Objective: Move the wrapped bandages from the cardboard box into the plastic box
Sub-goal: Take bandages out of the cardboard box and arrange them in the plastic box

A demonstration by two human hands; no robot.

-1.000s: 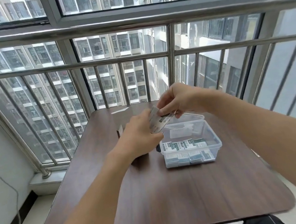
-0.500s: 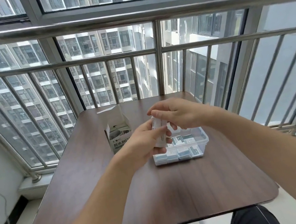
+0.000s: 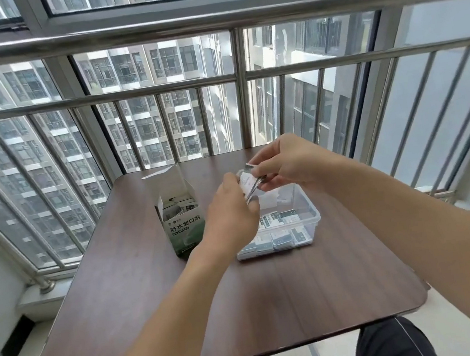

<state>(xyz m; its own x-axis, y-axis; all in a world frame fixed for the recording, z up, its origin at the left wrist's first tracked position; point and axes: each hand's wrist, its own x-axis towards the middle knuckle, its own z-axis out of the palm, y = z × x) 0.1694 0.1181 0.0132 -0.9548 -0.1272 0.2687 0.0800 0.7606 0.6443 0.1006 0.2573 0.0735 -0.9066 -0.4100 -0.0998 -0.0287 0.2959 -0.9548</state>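
An open green-and-white cardboard box (image 3: 183, 231) stands on the brown table (image 3: 218, 317), with wrapped bandages showing inside it. To its right sits a clear plastic box (image 3: 309, 212) holding several wrapped bandages in rows along its near side. Above the plastic box, my left hand (image 3: 230, 215) and my right hand (image 3: 284, 167) together pinch a small stack of wrapped bandages (image 3: 248, 183). The left hand hides the plastic box's left wall.
A metal railing (image 3: 240, 76) and windows stand just beyond the table's far edge. A low ledge (image 3: 41, 298) lies to the left below the railing. A dark-clothed leg (image 3: 392, 343) shows under the table's near right corner.
The view has shifted, so the cardboard box now shows fully. Both hands keep hold of the bandage stack above the plastic box, the left hand now slightly lower.
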